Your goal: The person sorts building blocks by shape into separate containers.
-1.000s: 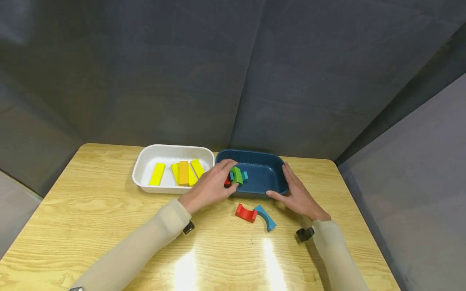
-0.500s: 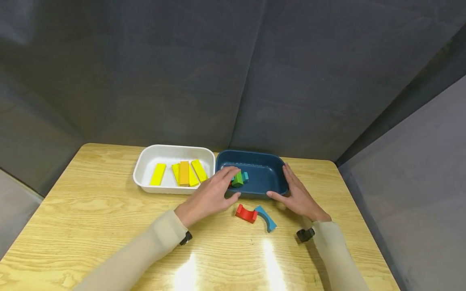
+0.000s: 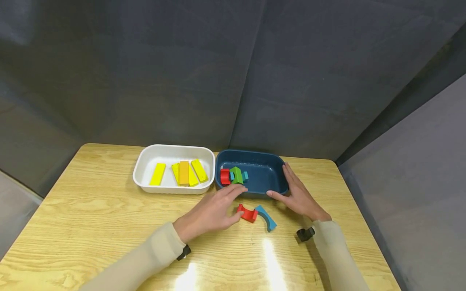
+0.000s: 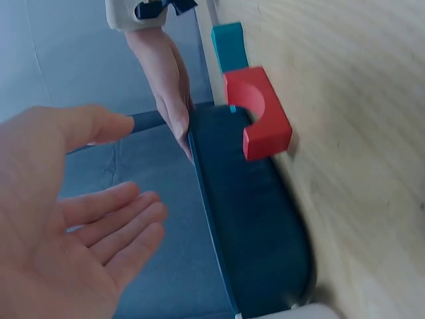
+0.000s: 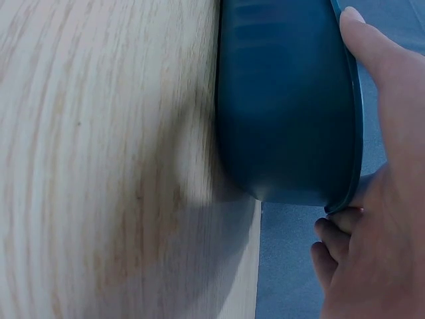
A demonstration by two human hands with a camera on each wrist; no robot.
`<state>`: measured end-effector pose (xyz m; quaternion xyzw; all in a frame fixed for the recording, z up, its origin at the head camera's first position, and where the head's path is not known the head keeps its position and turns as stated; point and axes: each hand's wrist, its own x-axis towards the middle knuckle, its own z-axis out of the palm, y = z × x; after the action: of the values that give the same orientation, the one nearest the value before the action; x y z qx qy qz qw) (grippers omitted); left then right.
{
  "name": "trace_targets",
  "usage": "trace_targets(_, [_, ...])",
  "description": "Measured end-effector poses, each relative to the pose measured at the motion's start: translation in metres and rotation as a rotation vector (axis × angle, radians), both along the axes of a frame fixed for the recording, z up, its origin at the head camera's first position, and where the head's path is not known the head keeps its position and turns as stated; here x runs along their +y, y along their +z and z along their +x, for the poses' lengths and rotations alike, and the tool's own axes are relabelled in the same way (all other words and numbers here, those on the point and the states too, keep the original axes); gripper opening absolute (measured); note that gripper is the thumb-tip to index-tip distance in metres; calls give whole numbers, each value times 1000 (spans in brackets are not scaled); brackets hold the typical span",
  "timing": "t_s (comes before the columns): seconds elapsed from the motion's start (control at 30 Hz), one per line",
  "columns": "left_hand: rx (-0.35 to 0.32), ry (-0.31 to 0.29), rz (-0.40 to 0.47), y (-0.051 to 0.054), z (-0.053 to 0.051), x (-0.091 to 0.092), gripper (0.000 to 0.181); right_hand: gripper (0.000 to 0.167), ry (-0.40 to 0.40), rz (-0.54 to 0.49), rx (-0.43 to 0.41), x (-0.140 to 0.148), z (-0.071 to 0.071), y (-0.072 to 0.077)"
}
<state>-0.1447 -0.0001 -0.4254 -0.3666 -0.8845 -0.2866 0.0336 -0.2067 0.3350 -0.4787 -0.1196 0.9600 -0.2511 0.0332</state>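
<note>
In the head view my left hand (image 3: 214, 210) is over the table in front of the dark blue bin (image 3: 265, 173). Its thumb is near a red arch block (image 3: 248, 214), and no block shows between thumb and fingers in the left wrist view. Touching the red arch is a blue arch block (image 3: 266, 218). At the bin's front right corner, my right hand (image 3: 300, 198) rests with straight fingers along the side and thumb on the front rim. Inside the bin's left part lie another red arch block (image 3: 225, 176), a green block (image 3: 236, 175) and small blue pieces (image 3: 245, 176).
Against the blue bin's left side stands a white bin (image 3: 145, 155) with several yellow blocks (image 3: 157, 174) and an orange block (image 3: 183, 173). Dark cloth (image 3: 182, 81) hangs behind the wooden table (image 3: 91, 210). A grey panel (image 3: 407, 173) stands at the right.
My left hand has drawn back out of the blue bin toward the front, uncovering the red arch and green block inside. The right hand has stayed at the bin's corner.
</note>
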Motion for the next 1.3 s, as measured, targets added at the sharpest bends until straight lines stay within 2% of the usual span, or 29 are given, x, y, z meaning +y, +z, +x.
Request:
trace_targets(0.2, [-105,-34,-44,-6,8,4,61,120,-6,1,-6,0,0,0])
trace_targets(0.37, [-124,-61,-79,-17,8,7,60,120,-4,-5,-7,1,0,0])
trace_targets(0.67, [-72,-44,-224,-38,1,12,66,119,-5,-11,2,-1,2,1])
trace_targets(0.8, [-72,-45,-259,-44,-1,16,66,119,-7,-21,-2,0,3,2])
trace_targets(1.03, [-24,-44,-282,-50,-3,22,57,119,-8,-15,-10,-1,1,2])
trace_targets(1.3, [19,-36,-275,-51,-4,26,43,119,-7,-8,-5,-2,2,2])
